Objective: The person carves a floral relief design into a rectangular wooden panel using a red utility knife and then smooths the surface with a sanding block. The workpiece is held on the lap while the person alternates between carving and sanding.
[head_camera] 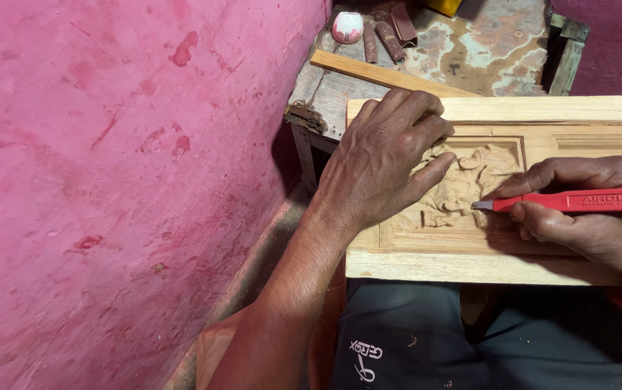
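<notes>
I am seeing the left hand (383,162) lying at the centre of the frame, fingers half curled and loosely spread, its fingertips pressing down on the carved relief (462,189) and gripping nothing. The right hand (578,209) is coming in from the right edge, its fingers wrapped tight around a red carving tool (578,200) with a flat plastic handle; the short grey metal tip is touching the carving just right of the left fingertips. The relief is sitting in a sunken rectangular recess of a pale wooden panel (542,112), its surface rough and lumpy against the smooth, straight-moulded frame around it. The panel is lying across the person's lap at centre right, over dark trousers (426,339) flecked with wood dust. Beyond it, at upper centre, I am looking at a worn table (484,50) with flaking paint, carrying a thin wooden strip (376,72), some rolled brown sandpaper (390,36) and a small white and pink rounded object (347,27). A rough pink plastered wall (109,180) is filling the left half of the frame.
</notes>
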